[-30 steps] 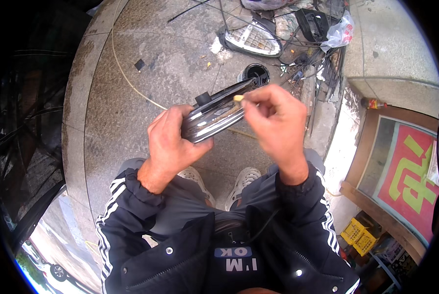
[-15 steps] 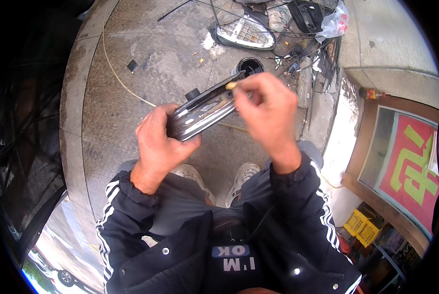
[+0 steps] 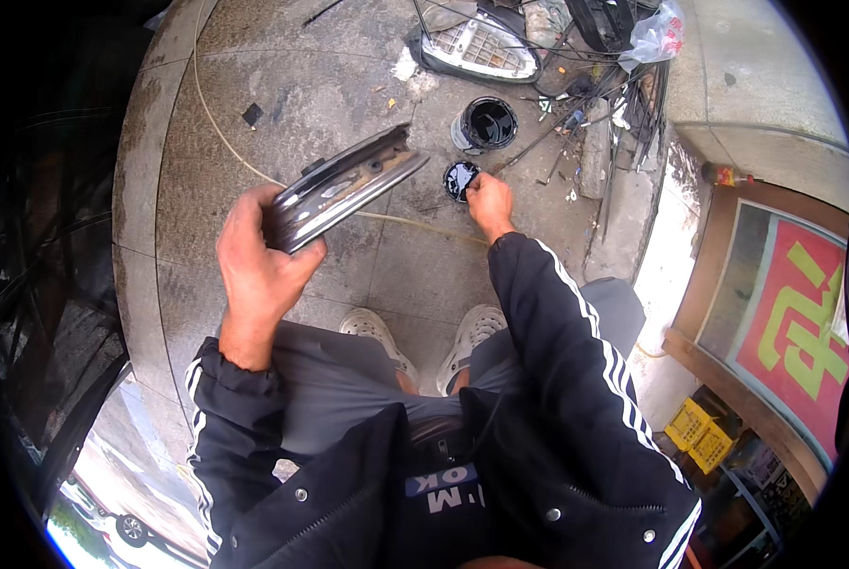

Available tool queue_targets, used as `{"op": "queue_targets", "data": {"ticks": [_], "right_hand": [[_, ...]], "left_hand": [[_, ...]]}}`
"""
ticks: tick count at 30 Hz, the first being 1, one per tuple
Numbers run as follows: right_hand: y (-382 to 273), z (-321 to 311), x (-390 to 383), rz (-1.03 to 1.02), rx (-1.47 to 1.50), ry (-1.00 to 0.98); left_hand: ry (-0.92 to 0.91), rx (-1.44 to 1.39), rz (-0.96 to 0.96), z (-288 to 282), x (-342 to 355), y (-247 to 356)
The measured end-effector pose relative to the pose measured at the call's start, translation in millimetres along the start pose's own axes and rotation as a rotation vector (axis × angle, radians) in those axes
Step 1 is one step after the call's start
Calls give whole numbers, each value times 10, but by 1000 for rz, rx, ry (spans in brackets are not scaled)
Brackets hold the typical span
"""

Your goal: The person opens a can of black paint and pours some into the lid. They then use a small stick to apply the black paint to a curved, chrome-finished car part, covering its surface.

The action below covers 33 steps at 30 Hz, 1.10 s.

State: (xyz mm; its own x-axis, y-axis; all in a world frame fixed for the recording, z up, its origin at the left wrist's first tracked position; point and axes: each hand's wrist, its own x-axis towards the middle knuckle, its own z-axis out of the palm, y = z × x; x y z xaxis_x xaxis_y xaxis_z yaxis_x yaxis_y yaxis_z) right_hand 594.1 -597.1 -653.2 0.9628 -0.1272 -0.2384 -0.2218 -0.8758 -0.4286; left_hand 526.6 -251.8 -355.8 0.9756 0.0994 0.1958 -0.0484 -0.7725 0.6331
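My left hand [image 3: 263, 256] is closed around one end of a dark, glossy curved metal part [image 3: 341, 194], shaped like a channel with rusty, scuffed patches inside. The part is held tilted above the pavement, its far end rising to the right. Beyond it, my right hand [image 3: 492, 204] reaches down with bent fingers pressed together at the rim of a small round lid-like dish [image 3: 460, 180] of wet black liquid. What those fingers hold, if anything, is hidden. Just past the dish stands an open can [image 3: 489, 125] smeared black, with dark liquid inside.
A pale hose [image 3: 218, 128] runs across the concrete beneath the metal part. At the back lie a white plastic grille [image 3: 481, 52], black cables and a clear plastic bag [image 3: 654, 38]. A red sign board [image 3: 790, 313] and yellow crates [image 3: 700, 434] stand on the right. My shoes [image 3: 472, 337] are below.
My right hand has left the metal part, where it had a small yellowish piece in its fingers, and moved down to the dish. My left hand has shifted left with the part.
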Motion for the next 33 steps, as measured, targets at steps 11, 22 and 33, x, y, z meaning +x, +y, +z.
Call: {"op": "queue_targets", "data": {"ticks": [11, 22, 33], "right_hand": [[105, -583, 13, 288, 564, -33], [-1677, -2800, -890, -121, 1050, -234], [-2342, -2596, -1233, -554, 570, -95]], "left_hand": [[-73, -113, 14, 44, 45, 50], [6, -64, 297, 158, 249, 291], [66, -30, 346, 234, 214, 428]]}}
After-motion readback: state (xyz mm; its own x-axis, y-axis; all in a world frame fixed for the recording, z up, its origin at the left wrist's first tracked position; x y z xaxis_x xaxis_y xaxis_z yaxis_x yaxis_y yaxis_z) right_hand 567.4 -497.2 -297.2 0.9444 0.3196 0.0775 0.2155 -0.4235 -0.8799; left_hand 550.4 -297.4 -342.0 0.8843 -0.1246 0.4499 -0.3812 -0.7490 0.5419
